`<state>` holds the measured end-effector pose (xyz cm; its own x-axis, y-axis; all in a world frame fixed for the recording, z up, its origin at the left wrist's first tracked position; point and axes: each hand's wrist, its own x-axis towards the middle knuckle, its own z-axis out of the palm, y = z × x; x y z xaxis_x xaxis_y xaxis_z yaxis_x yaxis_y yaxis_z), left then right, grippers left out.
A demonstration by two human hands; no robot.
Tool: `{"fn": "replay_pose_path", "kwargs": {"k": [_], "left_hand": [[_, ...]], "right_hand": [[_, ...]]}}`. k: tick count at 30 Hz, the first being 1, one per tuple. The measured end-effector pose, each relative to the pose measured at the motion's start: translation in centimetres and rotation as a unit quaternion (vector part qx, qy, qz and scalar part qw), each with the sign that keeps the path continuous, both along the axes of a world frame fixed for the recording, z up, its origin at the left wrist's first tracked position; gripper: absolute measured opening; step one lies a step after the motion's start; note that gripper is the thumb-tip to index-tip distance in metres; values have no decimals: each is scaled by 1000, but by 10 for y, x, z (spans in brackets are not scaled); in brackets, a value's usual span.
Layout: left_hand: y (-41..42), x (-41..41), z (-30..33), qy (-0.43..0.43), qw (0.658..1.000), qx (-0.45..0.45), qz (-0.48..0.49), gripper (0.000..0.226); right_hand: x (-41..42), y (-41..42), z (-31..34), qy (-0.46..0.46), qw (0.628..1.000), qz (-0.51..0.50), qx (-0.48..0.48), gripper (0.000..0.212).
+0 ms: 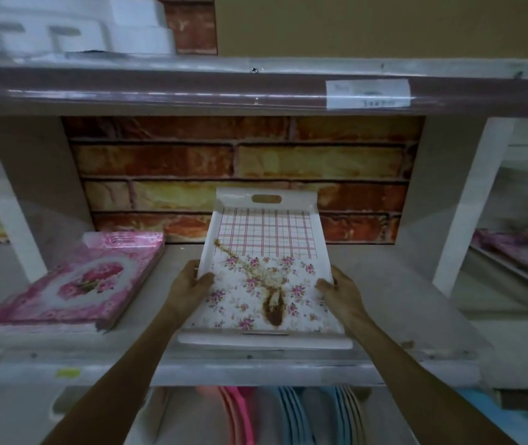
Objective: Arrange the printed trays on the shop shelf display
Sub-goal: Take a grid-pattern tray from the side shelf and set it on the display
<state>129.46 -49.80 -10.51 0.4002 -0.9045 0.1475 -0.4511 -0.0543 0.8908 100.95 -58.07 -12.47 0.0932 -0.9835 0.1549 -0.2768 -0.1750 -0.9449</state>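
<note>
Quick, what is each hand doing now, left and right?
Left hand: closed on the left edge of the flowered tray.
Right hand: closed on its right edge.

1. The shelf (384, 284) is a pale, worn board with a clear strip along its front edge.
2. Behind it runs a brick-pattern backing (243, 159) in reds and yellows (flat, like printed paper rather than real brick).
3. White upright supports (468, 200) stand at either side, leaning outward in the wide-angle view.
4. The upper shelf edge (160, 88) is brownish under glossy plastic, with a white label (368, 93) whose writing is too blurred to read.
5. Above it, a plain tan wall (384, 24).
6. The light is dim and cool.
</note>
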Motion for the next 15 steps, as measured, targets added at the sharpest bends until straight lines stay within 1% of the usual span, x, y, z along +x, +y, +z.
{"fn": "replay_pose_path", "kwargs": {"k": [3,5,10,15], "left_hand": [[-7,0,-11,-47,999,7,6,34],[-12,-1,-17,-64,998,17,8,33],[-23,9,-35,-80,996,37,-2,35],[-28,9,-48,-96,994,56,-7,31]], "right_hand": [[6,-4,-10,23,1000,-14,1,44],[8,-8,-12,27,999,-18,8,45],[12,-16,-26,50,998,-20,21,40],[10,-21,-36,89,995,-22,29,33]]}}
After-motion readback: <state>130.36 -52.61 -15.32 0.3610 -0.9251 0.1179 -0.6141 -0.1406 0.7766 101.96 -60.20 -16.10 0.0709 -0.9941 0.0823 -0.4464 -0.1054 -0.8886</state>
